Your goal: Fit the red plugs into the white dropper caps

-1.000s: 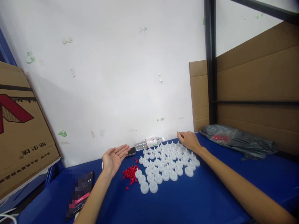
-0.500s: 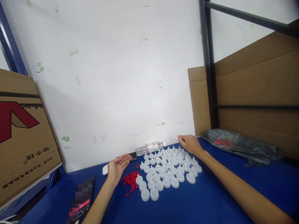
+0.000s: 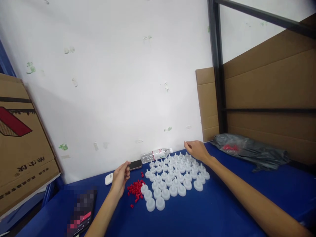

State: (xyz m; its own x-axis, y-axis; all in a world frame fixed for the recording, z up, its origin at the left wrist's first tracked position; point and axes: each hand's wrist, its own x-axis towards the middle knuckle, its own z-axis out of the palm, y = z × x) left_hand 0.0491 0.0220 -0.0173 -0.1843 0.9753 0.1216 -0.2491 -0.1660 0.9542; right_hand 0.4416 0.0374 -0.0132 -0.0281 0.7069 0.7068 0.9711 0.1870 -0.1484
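Showing white caps [image 3: 170,180] ranked in rows mid-frame on the bench [image 3: 209,214], red pellets [image 3: 135,190] heaped unfitted just left; left hand [image 3: 120,177] fingers loosely apart, right hand [image 3: 197,150] fingers curled at far row, grip unclear.

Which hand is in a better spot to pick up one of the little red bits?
Probably the left hand: it sits right beside the red bits, nothing between them. The right hand is at the far edge of the white caps, which lie between it and the pile.
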